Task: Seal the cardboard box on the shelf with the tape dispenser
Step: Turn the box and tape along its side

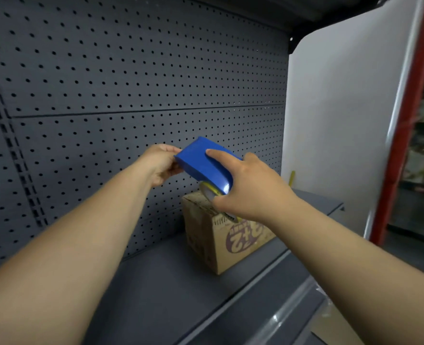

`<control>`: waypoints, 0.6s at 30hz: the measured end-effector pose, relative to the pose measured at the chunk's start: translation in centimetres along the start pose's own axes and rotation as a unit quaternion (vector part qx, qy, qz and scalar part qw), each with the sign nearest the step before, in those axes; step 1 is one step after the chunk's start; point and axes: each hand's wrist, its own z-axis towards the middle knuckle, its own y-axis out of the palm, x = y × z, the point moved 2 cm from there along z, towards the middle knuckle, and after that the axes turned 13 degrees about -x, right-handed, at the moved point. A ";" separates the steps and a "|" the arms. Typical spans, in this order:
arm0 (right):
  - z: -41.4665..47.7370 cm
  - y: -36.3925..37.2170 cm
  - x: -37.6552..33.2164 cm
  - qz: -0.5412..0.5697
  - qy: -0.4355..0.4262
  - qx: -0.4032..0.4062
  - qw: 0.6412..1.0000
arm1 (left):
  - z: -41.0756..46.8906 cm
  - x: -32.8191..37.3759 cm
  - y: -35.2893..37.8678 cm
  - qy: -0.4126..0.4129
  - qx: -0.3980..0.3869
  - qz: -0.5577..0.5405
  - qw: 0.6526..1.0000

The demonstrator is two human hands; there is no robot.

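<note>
Cardboard box (227,235) sits on the shelf (171,290) near the pegboard back wall (131,83), top seam hidden behind my hands. Tape dispenser (203,164) hovers just above it, long axis running 10-to-4 o'clock, roll end low. My right hand (249,188) grips the roll end; my left hand (160,163) pinches the far end. Box lies at 6 o'clock below the dispenser; I judge lowering comes next.

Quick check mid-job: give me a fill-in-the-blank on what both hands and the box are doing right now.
1. Both hands hold the blue plastic tape dispenser above the brown ____ box.
2. The right hand grips the end nearest the ____ roll.
3. The left hand pinches the dispenser's ____ end.
4. The box sits on the grey ____.

Answers: cardboard; tape; far; shelf
</note>
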 end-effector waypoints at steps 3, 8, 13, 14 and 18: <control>-1.1 0.1 -0.6 -0.012 0.028 -0.008 1.000 | 0.0 -0.4 -0.4 -0.005 -0.008 -0.016 1.000; -3.5 1.1 -2.0 -0.013 0.056 -0.040 0.998 | 0.2 -1.7 -5.0 0.002 -0.010 0.019 1.000; -5.3 1.4 -2.6 -0.035 0.083 -0.039 0.995 | 1.2 -3.7 -6.7 -0.010 -0.020 0.015 1.000; -5.5 1.3 -2.6 -0.042 0.090 -0.047 0.994 | 1.5 -4.3 -6.6 -0.014 -0.026 0.014 0.999; -5.7 2.3 -3.1 -0.085 0.118 -0.066 0.987 | 2.3 -6.8 -5.4 -0.021 -0.049 0.027 0.998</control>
